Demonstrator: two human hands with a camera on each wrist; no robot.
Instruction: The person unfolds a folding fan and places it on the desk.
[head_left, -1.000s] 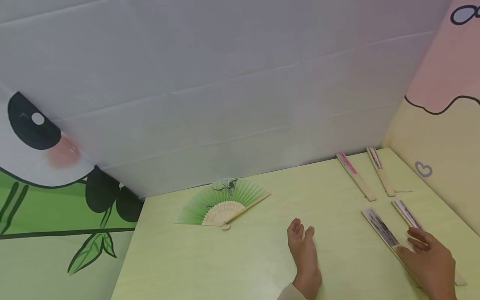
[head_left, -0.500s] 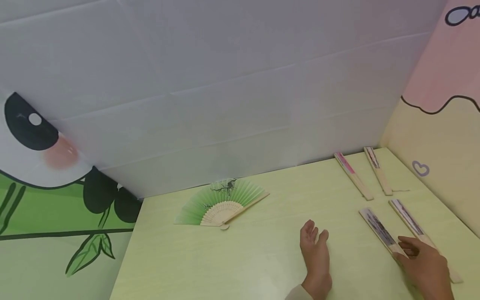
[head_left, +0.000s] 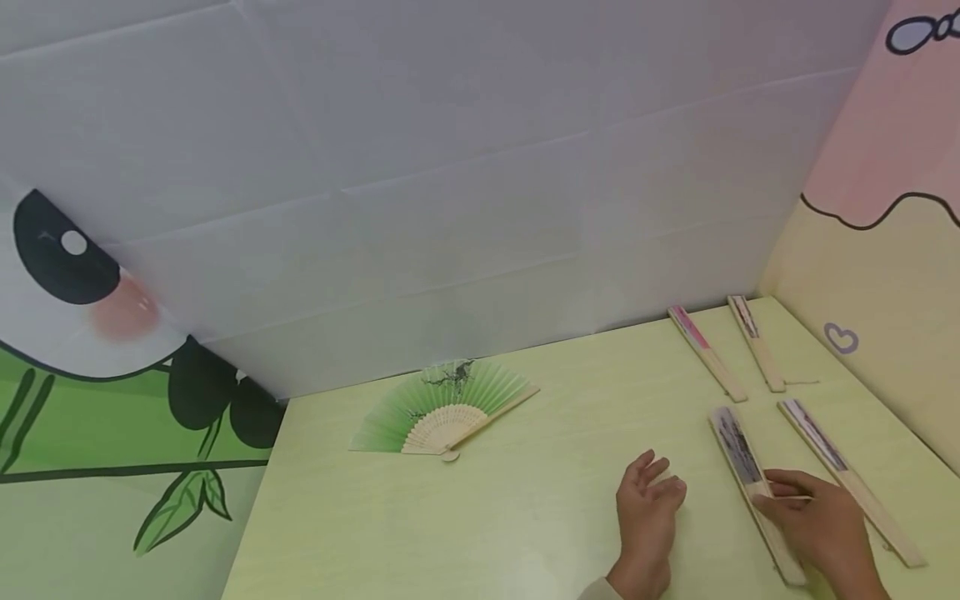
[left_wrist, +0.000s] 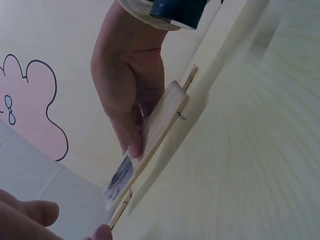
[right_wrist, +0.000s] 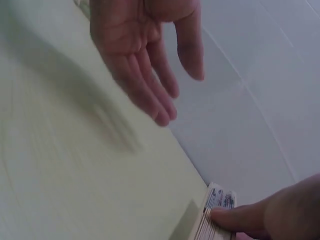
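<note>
My right hand [head_left: 821,518] pinches a folded hand fan [head_left: 738,450] with a dark grey picture, thumb on its near side. The left wrist view shows this fan [left_wrist: 164,117] held slightly off the tabletop, with a shadow beneath. In the right wrist view my thumb [right_wrist: 245,218] presses its slats. My left hand [head_left: 647,521] is beside it to the left, palm inward, fingers relaxed, holding nothing. Another folded fan [head_left: 851,479] lies just right of my right hand.
A spread green fan [head_left: 450,408] lies at the left of the table [head_left: 420,533]. Toward the back right lie a pink folded fan [head_left: 707,352] and another folded fan [head_left: 756,342] with a cord. A white wall [head_left: 450,208] stands behind, a painted wall [head_left: 862,275] at the right.
My right hand has taken hold of the dark grey folded fan, lifted it slightly and turned it more upright in the head view. My left hand has moved right toward it.
</note>
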